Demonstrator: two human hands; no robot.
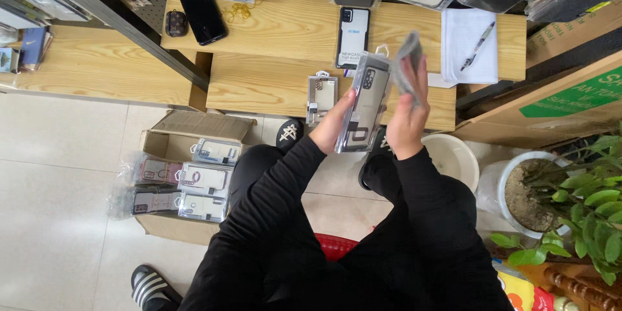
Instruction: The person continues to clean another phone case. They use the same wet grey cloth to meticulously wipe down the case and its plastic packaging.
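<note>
My left hand (335, 124) grips a packaged phone case in a clear plastic sleeve (363, 100), held upright over the lower wooden step. My right hand (408, 113) is beside it, holding a crumpled grey plastic wrapper (407, 58) that sticks up above the fingers. Both arms wear black sleeves. A second packaged case (322, 97) lies flat on the step just left of my left hand. A third boxed case (353, 37) lies on the upper step beyond.
An open cardboard box (201, 124) with several packaged cases stands on the tiled floor at left. A black phone (203, 15), small brown pouch (176, 23), notepad with pen (470, 45), white bucket (453, 159) and potted plant (570, 201) surround me.
</note>
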